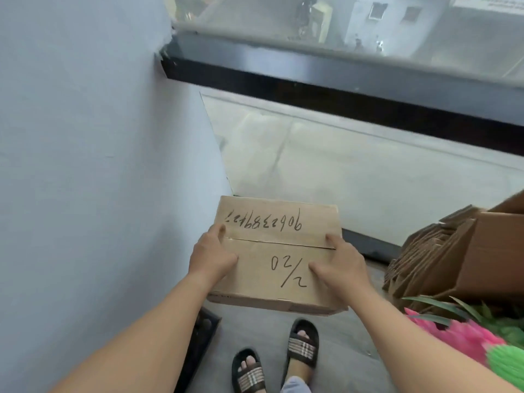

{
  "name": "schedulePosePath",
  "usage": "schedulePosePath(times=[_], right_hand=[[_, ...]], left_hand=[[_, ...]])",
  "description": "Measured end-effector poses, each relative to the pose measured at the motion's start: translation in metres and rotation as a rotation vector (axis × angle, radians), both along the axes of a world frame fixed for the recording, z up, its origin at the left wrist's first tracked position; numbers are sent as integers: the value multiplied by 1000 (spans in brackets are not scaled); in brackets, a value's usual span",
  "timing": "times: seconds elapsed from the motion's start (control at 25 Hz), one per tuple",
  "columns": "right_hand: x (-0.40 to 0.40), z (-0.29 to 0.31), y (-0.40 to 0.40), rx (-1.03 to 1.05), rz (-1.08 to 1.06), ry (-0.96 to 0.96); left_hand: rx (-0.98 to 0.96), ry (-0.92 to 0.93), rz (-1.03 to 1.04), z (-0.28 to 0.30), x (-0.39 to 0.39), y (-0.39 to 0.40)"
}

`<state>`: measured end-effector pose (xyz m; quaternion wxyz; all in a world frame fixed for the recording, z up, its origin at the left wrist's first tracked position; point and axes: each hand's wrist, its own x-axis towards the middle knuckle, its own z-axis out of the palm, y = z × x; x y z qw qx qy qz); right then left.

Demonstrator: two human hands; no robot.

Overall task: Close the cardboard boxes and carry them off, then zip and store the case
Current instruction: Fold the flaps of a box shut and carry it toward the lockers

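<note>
Closed cardboard box (276,255), carried above the grey floor (334,361): the left hand (212,255) and right hand (341,266) clasp opposite sides, thumbs and fingers (330,239) lying across the seam, probably to keep both flaps flat. Beyond the fingers stands a glass panel (368,165); a blue wall (99,165) lies leftward, stacked flattened cartons (442,256) rightward.

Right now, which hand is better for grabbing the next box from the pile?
Probably the right hand: the stacked cardboard sits on its side. The left hand is next to the wall, and both hold the box.
</note>
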<state>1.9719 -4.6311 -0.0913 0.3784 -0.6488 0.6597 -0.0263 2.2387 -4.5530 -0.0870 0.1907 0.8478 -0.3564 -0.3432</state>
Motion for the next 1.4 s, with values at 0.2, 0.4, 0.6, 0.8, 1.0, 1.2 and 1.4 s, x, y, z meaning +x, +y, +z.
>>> schedulePosePath(times=[0.2,0.4,0.6,0.8,1.0,1.2,1.4], right_hand=[[27,-127,-18,15,-44,-20],[51,-248,-25,33,-58,-15],[68,-331,-27,100,-17,8],[84,-363,-36,81,50,27],[88,-360,-39,106,126,31],[71,-301,-55,125,82,31],[44,-175,-57,192,61,-45]], left_hand=[[6,-16,24,-122,32,-30],[51,-41,24,-241,62,-46],[44,-81,8,-327,81,-54],[23,-94,-20,-367,102,-67],[85,-155,-96,-363,115,-79],[150,-273,-200,-299,86,-81],[120,-179,-324,-182,35,-80]])
